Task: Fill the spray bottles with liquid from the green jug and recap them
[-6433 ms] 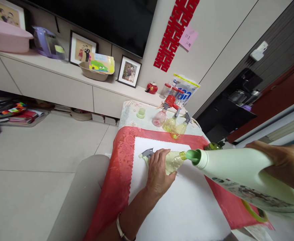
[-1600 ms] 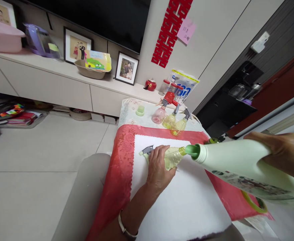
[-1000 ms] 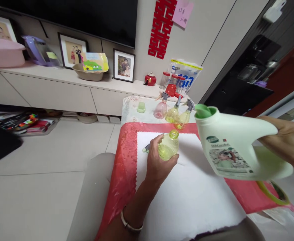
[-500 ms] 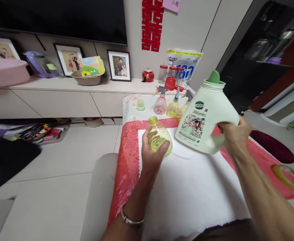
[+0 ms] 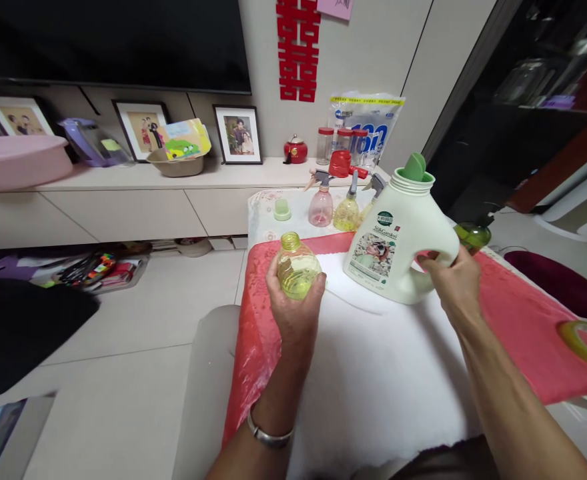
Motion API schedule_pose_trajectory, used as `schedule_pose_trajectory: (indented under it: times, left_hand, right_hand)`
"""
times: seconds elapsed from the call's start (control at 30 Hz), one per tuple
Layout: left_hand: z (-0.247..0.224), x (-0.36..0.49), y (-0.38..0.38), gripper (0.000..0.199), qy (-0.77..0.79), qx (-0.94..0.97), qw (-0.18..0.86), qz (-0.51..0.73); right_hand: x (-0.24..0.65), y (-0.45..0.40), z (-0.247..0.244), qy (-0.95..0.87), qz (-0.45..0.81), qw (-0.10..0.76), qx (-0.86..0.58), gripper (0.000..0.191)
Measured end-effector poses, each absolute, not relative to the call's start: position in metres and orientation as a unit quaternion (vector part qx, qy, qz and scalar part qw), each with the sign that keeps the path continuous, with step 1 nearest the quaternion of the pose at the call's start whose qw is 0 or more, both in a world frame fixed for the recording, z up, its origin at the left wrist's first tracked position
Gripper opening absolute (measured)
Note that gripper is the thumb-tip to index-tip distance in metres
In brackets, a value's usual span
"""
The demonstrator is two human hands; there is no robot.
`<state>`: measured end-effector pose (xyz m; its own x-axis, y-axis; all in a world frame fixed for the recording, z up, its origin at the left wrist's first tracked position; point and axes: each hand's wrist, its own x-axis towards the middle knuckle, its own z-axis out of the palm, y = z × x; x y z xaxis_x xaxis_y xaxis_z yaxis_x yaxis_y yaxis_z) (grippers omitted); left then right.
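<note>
My left hand (image 5: 296, 307) is wrapped round a small clear yellow bottle (image 5: 298, 270), its neck uncapped and some liquid inside. To its right, my right hand (image 5: 453, 277) grips the handle of a large pale green detergent jug (image 5: 398, 247). The jug leans slightly left, its cap off and a green spout showing in the mouth. A gap lies between jug and bottle. Beyond them stand a pink spray bottle (image 5: 320, 205) and a yellow spray bottle (image 5: 346, 212), with another partly hidden behind the jug. A light green cap (image 5: 282, 210) sits left of these.
A white cloth (image 5: 373, 373) covers part of the red-covered table (image 5: 518, 327). A dark green bottle (image 5: 473, 235) stands behind my right hand. Yellow tape (image 5: 586, 343) lies at the right edge. Behind, a cabinet holds jars, picture frames (image 5: 237, 135) and a pink basin (image 5: 18, 163).
The yellow bottle has gone from tilted to nearly upright and moved a little left. The jug has shifted slightly left and down. The dark green bottle now shows behind my right hand.
</note>
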<state>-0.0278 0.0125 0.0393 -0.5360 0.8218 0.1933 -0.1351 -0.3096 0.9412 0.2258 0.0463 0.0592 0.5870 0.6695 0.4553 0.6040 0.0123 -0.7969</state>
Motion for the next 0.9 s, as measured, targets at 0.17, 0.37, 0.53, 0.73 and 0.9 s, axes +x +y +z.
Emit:
schedule_pose_trajectory:
  times: [0.17,0.37,0.53,0.73,0.9]
  left_hand:
    - [0.038,-0.028,0.013,0.077,0.503,0.353,0.247,0.750]
    - [0.037,-0.026,0.011,0.077,0.495,0.384,0.209,0.751]
    - [0.041,-0.027,0.012,0.076,0.493,0.384,0.195,0.756]
    - [0.043,-0.029,0.011,0.077,0.511,0.368,0.212,0.748]
    - [0.042,-0.032,0.011,0.076,0.507,0.363,0.222,0.750]
  right_hand:
    - [0.193,-0.002,0.057,-0.526,-0.126,0.530,-0.653,0.059]
    - [0.117,-0.004,0.047,-0.778,-0.039,0.340,-0.527,0.024]
    - [0.075,0.029,0.033,-0.813,0.026,0.169,-0.556,0.021]
    - [0.063,0.036,0.030,-0.788,0.067,0.083,-0.606,0.026]
    - [0.089,0.006,0.048,-0.750,0.110,0.098,-0.645,0.019]
